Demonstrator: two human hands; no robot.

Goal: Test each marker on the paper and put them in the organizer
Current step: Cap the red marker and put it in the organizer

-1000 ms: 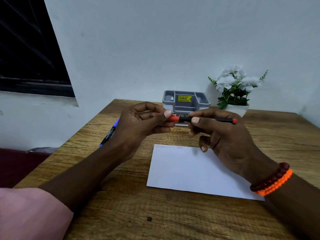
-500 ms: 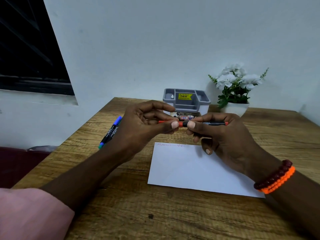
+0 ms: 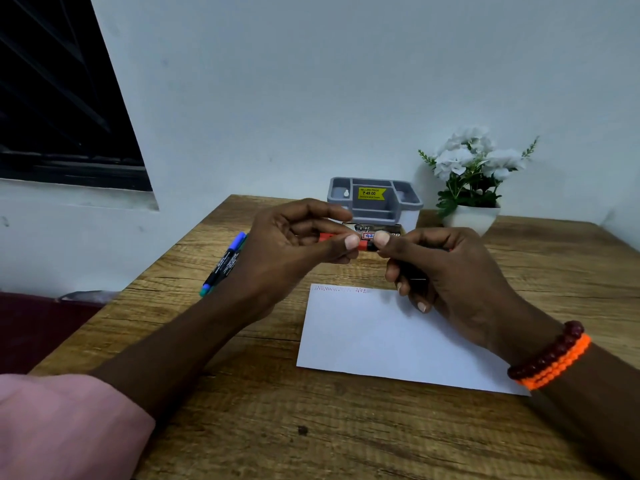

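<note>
Though half hidden — red marker (image 3: 364, 244), capped.

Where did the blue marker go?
In the head view, the blue marker lies on the wooden table on the left side, just behind the left hand and well left of the white paper.

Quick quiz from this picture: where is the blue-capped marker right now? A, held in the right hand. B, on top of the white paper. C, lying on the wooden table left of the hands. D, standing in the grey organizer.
C: the blue-capped marker lies flat on the wooden table, left of the left hand, away from the paper and organizer.
</note>
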